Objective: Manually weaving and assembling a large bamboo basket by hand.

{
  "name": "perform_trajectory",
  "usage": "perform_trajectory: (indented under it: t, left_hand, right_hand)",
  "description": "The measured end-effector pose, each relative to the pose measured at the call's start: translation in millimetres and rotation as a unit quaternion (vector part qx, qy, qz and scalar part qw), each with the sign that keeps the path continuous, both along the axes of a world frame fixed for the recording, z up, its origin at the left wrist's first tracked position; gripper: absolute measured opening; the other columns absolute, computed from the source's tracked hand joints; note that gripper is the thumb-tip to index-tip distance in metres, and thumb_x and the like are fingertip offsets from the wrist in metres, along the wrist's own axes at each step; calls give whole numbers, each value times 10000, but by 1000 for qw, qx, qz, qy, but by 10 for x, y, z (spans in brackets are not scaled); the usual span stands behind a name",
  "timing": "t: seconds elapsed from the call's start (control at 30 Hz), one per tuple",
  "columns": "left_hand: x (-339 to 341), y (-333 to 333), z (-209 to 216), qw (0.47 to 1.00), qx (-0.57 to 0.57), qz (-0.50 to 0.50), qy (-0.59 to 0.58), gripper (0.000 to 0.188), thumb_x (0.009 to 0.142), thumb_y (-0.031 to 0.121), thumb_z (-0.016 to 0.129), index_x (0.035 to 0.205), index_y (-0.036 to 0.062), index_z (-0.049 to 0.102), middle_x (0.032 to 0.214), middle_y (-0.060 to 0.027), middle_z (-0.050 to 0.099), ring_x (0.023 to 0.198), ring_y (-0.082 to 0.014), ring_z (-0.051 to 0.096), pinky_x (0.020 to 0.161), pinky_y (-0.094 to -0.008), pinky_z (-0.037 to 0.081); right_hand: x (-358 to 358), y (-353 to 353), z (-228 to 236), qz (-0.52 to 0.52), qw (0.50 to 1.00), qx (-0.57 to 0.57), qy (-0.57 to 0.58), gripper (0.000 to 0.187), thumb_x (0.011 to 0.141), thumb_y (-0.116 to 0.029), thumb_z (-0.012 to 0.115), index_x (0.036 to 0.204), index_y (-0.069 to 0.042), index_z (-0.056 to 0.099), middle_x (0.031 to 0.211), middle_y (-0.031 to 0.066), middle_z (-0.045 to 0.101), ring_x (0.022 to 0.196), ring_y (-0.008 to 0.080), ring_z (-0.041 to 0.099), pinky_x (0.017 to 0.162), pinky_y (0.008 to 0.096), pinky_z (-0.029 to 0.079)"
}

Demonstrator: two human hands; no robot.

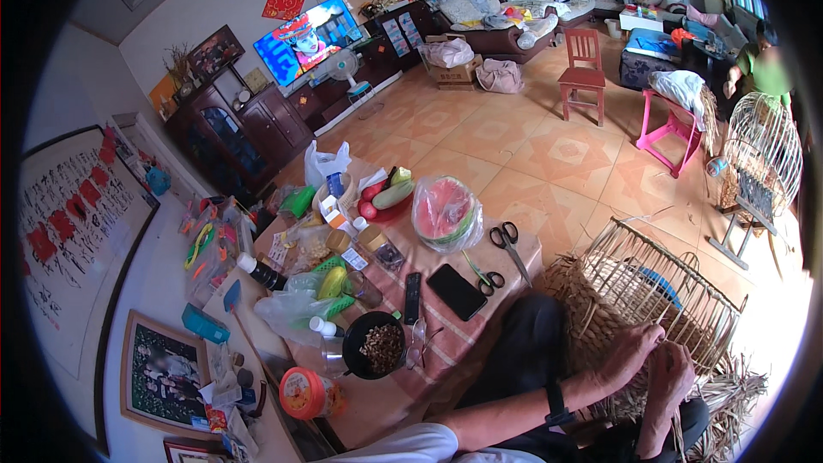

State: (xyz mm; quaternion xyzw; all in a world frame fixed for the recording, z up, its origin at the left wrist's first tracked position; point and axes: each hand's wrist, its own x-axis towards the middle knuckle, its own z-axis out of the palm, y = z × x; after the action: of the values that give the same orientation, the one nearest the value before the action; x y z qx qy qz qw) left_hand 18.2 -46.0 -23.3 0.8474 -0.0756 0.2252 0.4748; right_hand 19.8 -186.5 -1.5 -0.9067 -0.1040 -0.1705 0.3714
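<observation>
A half-woven basket (600, 291) of dried straw leans beside my legs at the lower right, its bare thin ribs standing out along the far side. My left hand (633, 355), with a dark band on its wrist, is closed at the near edge of the weave. Right against it, my right hand (669, 380) is closed too, fingertips pinched together. A straw strand (678, 433) hangs below the right hand; the part between the fingers is mostly hidden. Loose straw (729, 407) spreads in a bundle under and beside the basket.
To my left, a table (514, 261) carries scissors (511, 253), a phone (456, 291), a remote (412, 298), a bowl of small brown pieces (377, 345) and a wrapped watermelon (447, 214). A red chair (583, 73) stands farther off. Another person (759, 69) sits by a basket frame (765, 141) at far right.
</observation>
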Motion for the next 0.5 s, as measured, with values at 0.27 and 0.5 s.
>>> perform_trajectory:
  t: [0.27,0.5]
  left_hand:
    - [-41,126,76,994,77,-73,12,154,923,58,585,1063,0,611,987,-166,610,1002,-338,644,858,-431,523]
    - [-56,113,44,975,197,-100,-3,254,925,54,552,1172,18,595,1014,-146,614,1037,-305,626,1020,-444,449]
  right_hand:
    - [-80,-122,154,25,997,-71,-4,252,833,-94,781,1048,-39,663,949,163,605,897,397,633,753,482,496]
    - [-131,-452,167,73,989,-127,36,243,835,-40,725,1050,-25,612,1020,175,556,998,410,571,856,498,465]
